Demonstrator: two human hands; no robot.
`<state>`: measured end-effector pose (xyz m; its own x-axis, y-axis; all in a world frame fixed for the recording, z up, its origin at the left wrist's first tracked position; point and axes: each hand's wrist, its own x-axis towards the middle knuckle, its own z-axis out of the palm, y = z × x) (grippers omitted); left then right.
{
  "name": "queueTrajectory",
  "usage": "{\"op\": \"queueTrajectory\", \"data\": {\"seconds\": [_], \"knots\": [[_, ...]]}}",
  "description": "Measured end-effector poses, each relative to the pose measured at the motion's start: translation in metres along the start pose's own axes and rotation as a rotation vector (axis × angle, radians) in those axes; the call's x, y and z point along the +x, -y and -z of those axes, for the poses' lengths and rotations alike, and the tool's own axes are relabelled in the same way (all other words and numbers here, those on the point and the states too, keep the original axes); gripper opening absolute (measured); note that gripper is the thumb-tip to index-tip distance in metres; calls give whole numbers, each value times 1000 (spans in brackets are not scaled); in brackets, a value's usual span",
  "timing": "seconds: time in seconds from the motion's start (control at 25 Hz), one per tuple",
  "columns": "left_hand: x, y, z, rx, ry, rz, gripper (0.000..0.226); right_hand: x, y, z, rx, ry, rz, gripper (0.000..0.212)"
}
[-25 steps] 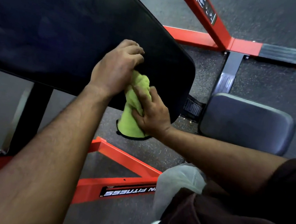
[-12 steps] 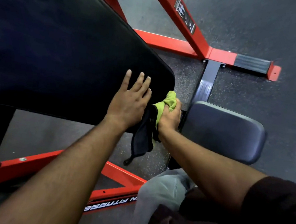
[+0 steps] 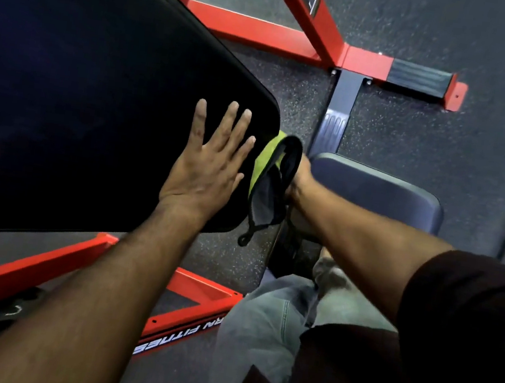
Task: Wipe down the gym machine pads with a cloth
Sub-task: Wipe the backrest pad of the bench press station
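A large black back pad [image 3: 90,99] slopes across the left of the head view. My left hand [image 3: 209,166] lies flat on its lower right corner with the fingers spread and straight. Just right of that corner my right hand [image 3: 299,178] grips a green and grey cloth [image 3: 268,174], which hangs down beside the pad's edge and hides most of the hand. A smaller dark seat pad [image 3: 382,192] sits to the right, behind my right forearm.
The machine's red steel frame [image 3: 265,35] runs across the speckled rubber floor behind the pads, and another red bar [image 3: 194,309] with white lettering lies near my knee. A grey post [image 3: 338,112] joins the frame to the seat. My jeans-clad leg [image 3: 265,331] is at the bottom.
My left hand let go of the cloth and flattened onto the back pad. My right hand carried the cloth to the pad's right corner and has kept it there.
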<state>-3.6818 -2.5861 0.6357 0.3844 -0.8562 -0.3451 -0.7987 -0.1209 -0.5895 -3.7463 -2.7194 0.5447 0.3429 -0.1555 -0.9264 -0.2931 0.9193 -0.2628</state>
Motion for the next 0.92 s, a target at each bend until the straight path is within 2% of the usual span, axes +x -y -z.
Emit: {"op": "queueTrajectory", "data": {"seconds": [0.04, 0.12, 0.2, 0.28, 0.32, 0.4, 0.44, 0.52, 0.64, 0.72, 0.76, 0.84, 0.92], "knots": [[0, -1, -1, 9, -4, -2, 66, 8, 7, 1, -69, -37, 81, 22], [2, -1, -2, 15, -15, -9, 66, 20, 9, -2, -38, -55, 286, 12], [4, 0, 0, -14, -16, -17, 66, 36, -14, 1, 112, -30, 357, 28], [4, -1, 2, -16, -1, -18, 66, 40, -50, 10, 285, 52, 142, 48], [4, -1, 3, -8, 1, -13, 66, 39, -65, 14, 305, 42, 4, 54], [5, -1, 5, 2, 6, 0, 66, 28, -61, 13, 211, 28, -134, 51], [5, 0, 5, 7, 10, 7, 66, 29, -47, 10, 138, 23, -107, 45], [5, 1, 5, 13, 22, 4, 66, 37, -1, -2, -77, -75, 108, 31], [5, 3, 12, -30, 76, 1, 67, 49, 49, -14, -554, -158, 502, 22], [5, 6, 18, -75, 106, 16, 66, 51, 59, -15, -673, -127, 650, 22], [5, 9, 20, -114, 117, 27, 66, 47, 63, -19, -717, -100, 723, 30], [1, 17, 25, -180, 125, 64, 70, 36, 77, -34, -810, 34, 822, 39], [-6, 29, 31, -179, 121, 110, 80, 26, 89, -47, -856, 123, 846, 31]]}}
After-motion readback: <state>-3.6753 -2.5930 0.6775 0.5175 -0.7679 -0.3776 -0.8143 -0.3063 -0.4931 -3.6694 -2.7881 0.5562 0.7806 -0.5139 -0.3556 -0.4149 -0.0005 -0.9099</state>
